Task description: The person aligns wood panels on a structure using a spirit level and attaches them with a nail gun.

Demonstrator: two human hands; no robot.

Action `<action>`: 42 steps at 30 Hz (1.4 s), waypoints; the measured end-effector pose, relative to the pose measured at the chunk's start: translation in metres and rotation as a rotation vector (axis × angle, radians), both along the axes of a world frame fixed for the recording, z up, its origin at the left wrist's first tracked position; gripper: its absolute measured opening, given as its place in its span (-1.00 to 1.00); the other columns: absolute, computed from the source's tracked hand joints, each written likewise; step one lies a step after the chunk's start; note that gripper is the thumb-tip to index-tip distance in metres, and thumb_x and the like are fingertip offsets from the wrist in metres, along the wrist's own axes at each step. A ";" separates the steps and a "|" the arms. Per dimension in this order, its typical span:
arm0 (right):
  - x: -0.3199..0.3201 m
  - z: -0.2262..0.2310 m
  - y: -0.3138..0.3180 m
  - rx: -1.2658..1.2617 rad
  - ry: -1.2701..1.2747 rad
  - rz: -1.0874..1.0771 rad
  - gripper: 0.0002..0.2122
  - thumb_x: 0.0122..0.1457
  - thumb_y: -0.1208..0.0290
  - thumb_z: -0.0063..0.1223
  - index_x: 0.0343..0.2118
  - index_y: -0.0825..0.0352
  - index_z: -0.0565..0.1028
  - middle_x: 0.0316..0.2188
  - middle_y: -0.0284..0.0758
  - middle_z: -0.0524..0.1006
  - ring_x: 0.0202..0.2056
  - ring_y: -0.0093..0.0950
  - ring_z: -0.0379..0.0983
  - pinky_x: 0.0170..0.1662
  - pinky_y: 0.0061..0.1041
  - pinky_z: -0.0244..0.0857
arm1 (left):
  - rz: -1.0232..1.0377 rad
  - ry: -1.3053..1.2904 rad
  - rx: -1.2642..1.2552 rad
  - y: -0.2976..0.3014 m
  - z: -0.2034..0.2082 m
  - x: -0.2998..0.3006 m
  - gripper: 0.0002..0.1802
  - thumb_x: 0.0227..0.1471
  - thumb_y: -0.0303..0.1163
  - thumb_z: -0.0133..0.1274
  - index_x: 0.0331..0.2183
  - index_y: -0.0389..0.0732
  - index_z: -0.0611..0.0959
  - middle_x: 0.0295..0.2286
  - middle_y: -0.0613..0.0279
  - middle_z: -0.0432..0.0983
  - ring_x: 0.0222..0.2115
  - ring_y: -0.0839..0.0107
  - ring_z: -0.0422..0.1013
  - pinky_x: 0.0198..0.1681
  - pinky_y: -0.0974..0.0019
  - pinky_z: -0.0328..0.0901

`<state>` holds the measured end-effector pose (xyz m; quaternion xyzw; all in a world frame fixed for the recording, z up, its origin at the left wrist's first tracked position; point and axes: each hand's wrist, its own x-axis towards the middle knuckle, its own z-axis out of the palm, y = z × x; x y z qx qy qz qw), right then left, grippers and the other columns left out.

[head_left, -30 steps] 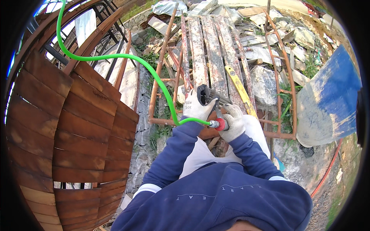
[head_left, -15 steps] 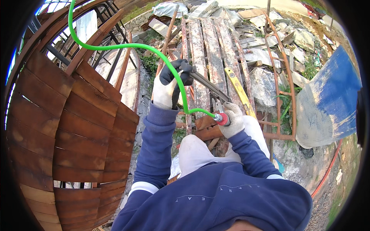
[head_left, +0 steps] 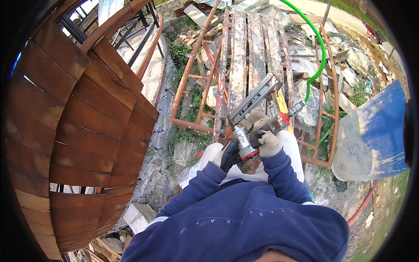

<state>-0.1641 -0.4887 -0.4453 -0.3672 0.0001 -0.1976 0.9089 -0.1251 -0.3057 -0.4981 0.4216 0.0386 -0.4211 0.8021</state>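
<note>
A pneumatic nail gun is held low in front of my knees, its silver head toward me and its long grey magazine slanting up to the right. My right hand, in a pale glove with dark palm, closes round its grip. My left hand, gloved alike, is closed against the silver head near its red-edged end; its fingertips are partly hidden. A green air hose joins the gun at a metal coupler beside a red ring. Behind the magazine, a yellow spirit level is partly covered.
A paint-stained plank bench stands ahead, with rusty metal frames on both sides. Brown overlapping boards form a curved structure at left. A blue, whitish-stained barrel is at right. Broken stone and timber rubble lies beyond.
My left hand has come down from the raised hose end of the gun to its silver head. The gun has turned over, and the hose has swung from the left to the right.
</note>
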 end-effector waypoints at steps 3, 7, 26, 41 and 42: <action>-0.011 0.015 0.032 -0.481 0.164 -0.082 -0.68 -0.20 0.68 0.10 -0.27 0.43 0.53 0.04 -0.07 0.53 0.07 -0.12 0.49 0.14 -0.14 0.37 | 0.017 -0.134 0.006 -0.001 0.000 0.009 -0.60 0.33 -0.17 -0.04 0.07 -0.20 0.52 -0.14 0.19 0.59 -0.08 0.29 0.55 0.04 0.22 0.44; -0.008 0.046 0.056 -1.598 -0.190 -0.414 -0.63 -0.36 0.40 0.35 -0.36 0.34 0.56 -0.14 -0.14 0.57 -0.03 -0.12 0.48 0.16 -0.07 0.25 | -0.089 -0.141 -0.128 -0.007 0.015 0.017 -0.49 0.29 -0.07 -0.03 0.10 -0.23 0.48 -0.11 0.11 0.56 -0.09 0.22 0.54 0.03 0.16 0.44; -0.085 -0.035 -0.005 0.245 0.249 0.362 -0.61 0.32 0.40 -0.10 0.15 0.47 0.39 -0.07 -0.20 0.55 -0.05 -0.44 0.51 0.03 -0.49 0.41 | -0.644 0.469 -0.653 -0.038 0.003 0.007 -0.25 0.19 0.04 0.05 0.19 -0.32 0.39 -0.04 -0.17 0.50 -0.08 -0.04 0.51 0.04 -0.10 0.42; -0.118 -0.045 -0.018 0.331 0.178 0.181 -0.59 0.11 0.21 0.13 -0.11 0.46 0.47 -0.26 -0.14 0.53 -0.16 -0.21 0.54 0.07 -0.10 0.48 | -0.379 -0.746 0.125 -0.031 0.129 0.088 -0.68 0.17 -0.41 0.14 -0.07 -0.35 0.60 -0.28 0.27 0.62 -0.34 0.60 0.49 -0.29 0.47 0.39; -0.120 -0.050 -0.018 0.331 0.175 0.172 -0.57 0.12 0.17 0.14 -0.12 0.46 0.47 -0.26 -0.14 0.53 -0.16 -0.22 0.54 0.07 -0.10 0.48 | -0.399 -0.872 0.258 -0.030 0.136 0.090 -0.69 0.17 -0.38 0.13 -0.09 -0.35 0.60 -0.33 0.26 0.61 -0.40 0.58 0.49 -0.34 0.46 0.38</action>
